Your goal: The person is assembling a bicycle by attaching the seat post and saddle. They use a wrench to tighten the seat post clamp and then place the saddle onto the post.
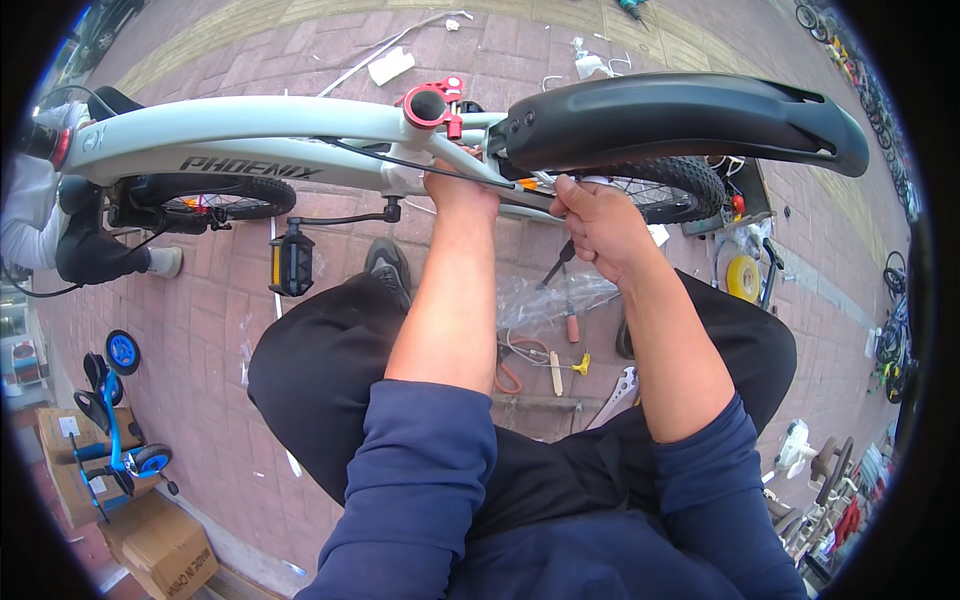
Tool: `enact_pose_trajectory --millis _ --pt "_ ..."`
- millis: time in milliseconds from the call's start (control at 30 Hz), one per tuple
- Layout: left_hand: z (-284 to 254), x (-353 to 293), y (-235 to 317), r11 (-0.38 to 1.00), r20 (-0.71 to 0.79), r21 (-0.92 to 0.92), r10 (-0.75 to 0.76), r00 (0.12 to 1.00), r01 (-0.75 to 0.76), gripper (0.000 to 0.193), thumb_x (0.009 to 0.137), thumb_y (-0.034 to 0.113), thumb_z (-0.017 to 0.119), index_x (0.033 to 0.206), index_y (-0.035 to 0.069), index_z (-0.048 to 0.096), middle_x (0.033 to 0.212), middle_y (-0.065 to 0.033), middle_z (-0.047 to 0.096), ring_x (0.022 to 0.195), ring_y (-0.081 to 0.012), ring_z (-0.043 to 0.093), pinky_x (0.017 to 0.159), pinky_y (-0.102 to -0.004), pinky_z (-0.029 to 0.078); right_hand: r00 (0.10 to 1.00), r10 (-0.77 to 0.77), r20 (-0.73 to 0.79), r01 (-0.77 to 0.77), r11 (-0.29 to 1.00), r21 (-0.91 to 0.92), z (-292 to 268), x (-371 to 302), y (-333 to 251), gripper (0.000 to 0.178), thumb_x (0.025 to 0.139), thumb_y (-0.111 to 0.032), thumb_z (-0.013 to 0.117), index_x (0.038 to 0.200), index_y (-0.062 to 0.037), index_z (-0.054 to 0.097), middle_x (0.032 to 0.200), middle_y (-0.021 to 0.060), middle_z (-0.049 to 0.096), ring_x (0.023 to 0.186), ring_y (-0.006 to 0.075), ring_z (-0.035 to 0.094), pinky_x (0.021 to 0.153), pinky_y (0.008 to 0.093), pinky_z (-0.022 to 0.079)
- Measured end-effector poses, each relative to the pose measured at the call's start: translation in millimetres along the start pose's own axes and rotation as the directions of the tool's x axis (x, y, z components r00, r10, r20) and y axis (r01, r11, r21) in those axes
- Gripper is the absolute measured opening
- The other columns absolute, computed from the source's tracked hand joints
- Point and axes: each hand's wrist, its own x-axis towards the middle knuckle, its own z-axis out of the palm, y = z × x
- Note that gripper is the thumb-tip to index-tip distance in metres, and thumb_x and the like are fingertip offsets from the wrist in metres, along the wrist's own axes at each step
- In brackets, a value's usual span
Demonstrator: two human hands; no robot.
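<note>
A pale grey bicycle frame (262, 122) stretches across in front of me, with a red seat clamp (434, 106) round its open seat tube. My left hand (462, 190) reaches up against the frame below that clamp; its fingers are hidden by the tubes. My right hand (605, 225) is closed in a pinch beside the rear wheel (668, 190), under the black mudguard (680, 125). What its fingertips hold is too small to make out. A black cable (430, 160) runs along the frame toward the right hand. The crank pedal (291, 262) hangs at the left.
Between my legs lie a clear plastic bag (545, 300), a yellow-handled tool (580, 365) and a flat wrench (618, 392). A yellow tape roll (743, 278) is at the right. Cardboard boxes (165, 545) and a blue child's bike (118, 450) stand lower left. A person's sleeve (30, 225) shows far left.
</note>
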Motion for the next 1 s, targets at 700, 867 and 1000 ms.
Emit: enact_pose_trajectory --millis 700,867,1000 --pt "-10.9 14.7 -3.2 0.999 0.002 -0.001 -0.041 0.999 0.041 0.012 0.076 0.007 0.056 0.067 0.010 0.049 0.066 -0.0055 0.053 0.057 -0.0208 0.056 0.051 -0.0300 0.048 0.998 0.024 0.051 -0.025 0.999 0.023 20.6 -10.1 17.8 0.038 0.102 -0.038 0.058 0.089 -0.0029 0.063 0.061 -0.0049 0.042 0.047 0.0058 0.031 0.042 0.0246 0.025" --pt "-10.9 13.7 -0.4 0.999 -0.024 0.023 -0.037 0.999 0.037 0.012 0.074 0.005 0.055 0.068 0.011 0.047 0.066 -0.0051 0.052 0.055 -0.0208 0.055 0.051 -0.0297 0.048 0.987 -0.073 -0.140 0.032 0.960 -0.278 1.3 11.5 -7.3 0.038 0.093 -0.039 0.069 0.081 -0.0024 0.069 0.061 -0.0039 0.043 0.046 0.0076 0.032 0.042 0.0272 0.024" --pt "-0.9 2.8 -0.6 0.999 -0.059 0.031 -0.040 0.997 0.042 0.011 0.074 0.003 0.054 0.071 0.010 0.046 0.070 -0.0049 0.052 0.060 -0.0205 0.057 0.055 -0.0319 0.051 0.959 -0.130 -0.253 0.086 0.980 -0.178 6.1 11.6 -4.2 0.033 0.088 -0.035 0.076 0.085 -0.0029 0.067 0.063 -0.0034 0.046 0.047 0.0076 0.034 0.042 0.0267 0.024"
